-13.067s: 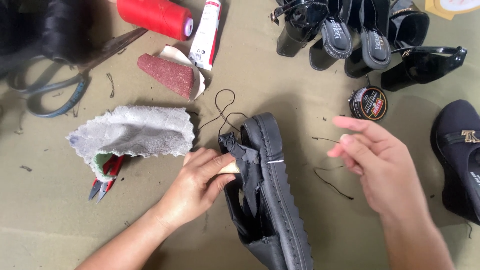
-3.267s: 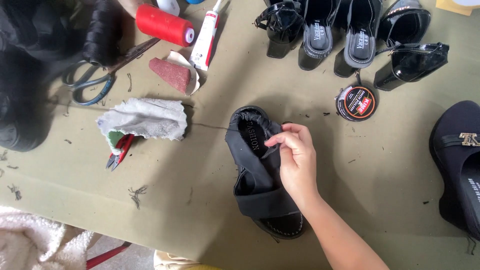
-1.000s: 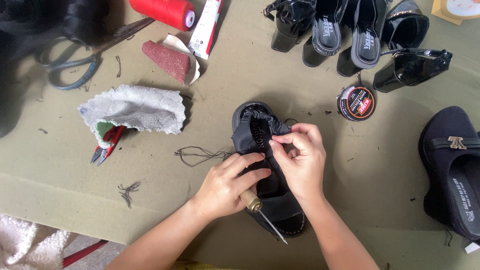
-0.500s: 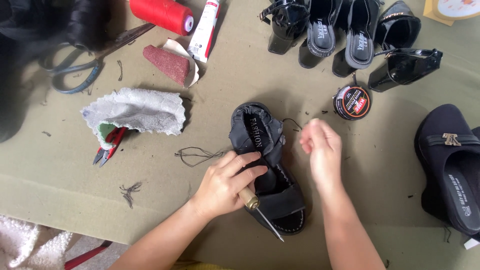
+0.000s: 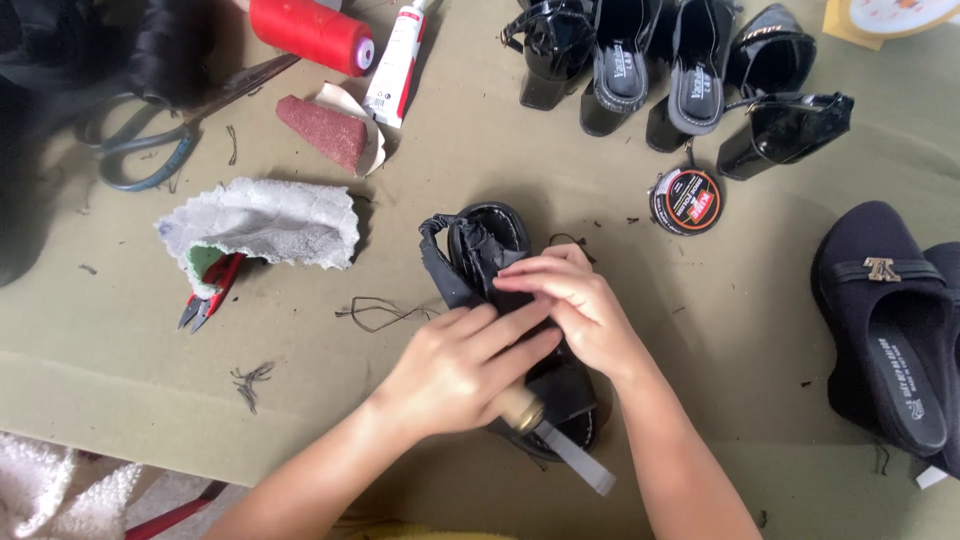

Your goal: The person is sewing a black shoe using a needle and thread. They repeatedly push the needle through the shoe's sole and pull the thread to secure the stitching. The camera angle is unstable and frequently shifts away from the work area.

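Black sandal [image 5: 480, 250] lies in the middle of the frame, right under both hands, its long side running from upper left to lower right. Right hand [image 5: 575, 310] pinches the strap with bent fingers. Left hand [image 5: 455, 370] presses on it, curled around a wooden-handled tool [image 5: 540, 425]. Loose thread [image 5: 380, 312] trails left
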